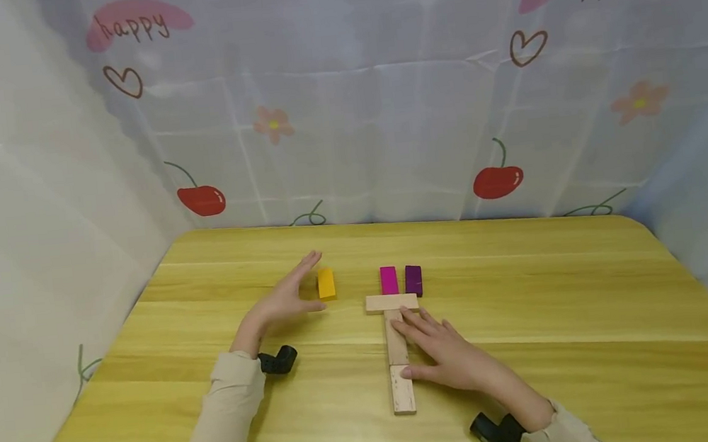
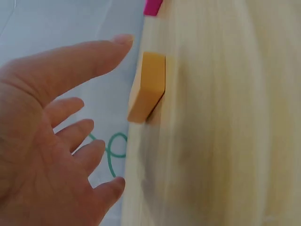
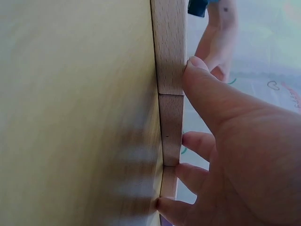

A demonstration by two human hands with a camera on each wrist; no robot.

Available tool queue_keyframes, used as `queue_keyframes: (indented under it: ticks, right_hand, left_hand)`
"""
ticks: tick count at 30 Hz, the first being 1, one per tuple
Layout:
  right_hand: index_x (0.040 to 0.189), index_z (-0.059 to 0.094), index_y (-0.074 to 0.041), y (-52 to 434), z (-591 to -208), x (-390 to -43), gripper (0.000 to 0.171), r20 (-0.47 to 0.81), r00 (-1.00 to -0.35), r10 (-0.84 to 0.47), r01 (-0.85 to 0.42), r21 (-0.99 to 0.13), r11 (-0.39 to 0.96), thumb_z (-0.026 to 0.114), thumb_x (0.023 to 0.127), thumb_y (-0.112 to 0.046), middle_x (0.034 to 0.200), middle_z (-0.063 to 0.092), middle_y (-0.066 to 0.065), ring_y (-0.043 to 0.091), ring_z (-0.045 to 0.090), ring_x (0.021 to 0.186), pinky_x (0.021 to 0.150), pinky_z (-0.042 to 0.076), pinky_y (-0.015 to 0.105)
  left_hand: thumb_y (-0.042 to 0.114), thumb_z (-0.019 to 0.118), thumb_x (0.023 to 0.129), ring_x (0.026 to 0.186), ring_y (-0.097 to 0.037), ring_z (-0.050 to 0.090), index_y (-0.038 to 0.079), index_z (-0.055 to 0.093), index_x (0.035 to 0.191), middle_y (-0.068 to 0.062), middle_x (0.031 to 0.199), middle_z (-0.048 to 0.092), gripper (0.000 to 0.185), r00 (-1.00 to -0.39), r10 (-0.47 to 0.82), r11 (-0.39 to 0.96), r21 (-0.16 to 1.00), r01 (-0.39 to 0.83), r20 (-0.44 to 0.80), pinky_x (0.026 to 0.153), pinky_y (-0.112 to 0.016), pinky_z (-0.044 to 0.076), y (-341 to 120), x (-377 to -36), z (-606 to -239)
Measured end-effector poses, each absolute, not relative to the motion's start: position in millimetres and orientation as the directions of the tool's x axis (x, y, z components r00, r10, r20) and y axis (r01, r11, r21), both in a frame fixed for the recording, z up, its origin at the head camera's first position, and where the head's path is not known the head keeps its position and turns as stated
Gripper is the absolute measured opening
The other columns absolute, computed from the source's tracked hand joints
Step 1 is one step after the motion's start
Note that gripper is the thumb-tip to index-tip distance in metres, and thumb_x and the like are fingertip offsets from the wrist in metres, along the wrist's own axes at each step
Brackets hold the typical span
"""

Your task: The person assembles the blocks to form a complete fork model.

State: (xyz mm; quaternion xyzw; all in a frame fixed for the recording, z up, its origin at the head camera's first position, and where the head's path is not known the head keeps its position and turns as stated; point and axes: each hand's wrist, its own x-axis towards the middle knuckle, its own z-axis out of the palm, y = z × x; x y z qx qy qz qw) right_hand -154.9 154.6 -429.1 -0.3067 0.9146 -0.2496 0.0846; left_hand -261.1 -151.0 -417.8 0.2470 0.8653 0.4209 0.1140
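Observation:
Three plain wooden blocks form a T on the table: a crosswise block (image 1: 375,305) at the far end, then a middle block (image 1: 396,345) and a near block (image 1: 403,398) end to end. My right hand (image 1: 453,357) rests on them with spread fingers, the thumb touching the near block and the fingertips on the two farther ones. Beside a yellow block (image 1: 326,285) my left hand (image 1: 284,297) hovers, thumb and fingers apart and nothing between them. In the left wrist view this block (image 2: 153,75) stands just past the thumb tip.
A pink block (image 1: 388,280) and a purple block (image 1: 414,281) lie just beyond the crosswise block. The wood-grain table (image 1: 559,286) ends at a printed curtain (image 1: 346,143) behind and at the sides. Black wrist devices sit by both cuffs.

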Motion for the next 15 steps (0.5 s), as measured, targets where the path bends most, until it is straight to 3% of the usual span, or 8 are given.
queue_keyframes:
  ticks: [15]
  right_hand:
    - [0.142, 0.026, -0.018, 154, -431, -155, 0.072, 0.030, -0.797, -0.603, -0.534, -0.502, 0.680, 0.052, 0.083, -0.050, 0.147, 0.015, 0.008, 0.037, 0.009, 0.132, 0.096, 0.013, 0.065]
  left_hand:
    - [0.022, 0.073, 0.074, 0.134, -0.022, 0.009, 0.018, 0.015, 0.144, 0.000, 0.147, 0.015, 0.091, -0.828, 0.557, 0.504, 0.818, 0.276, -0.064, 0.105, -0.048, 0.012, -163, -287, -432]
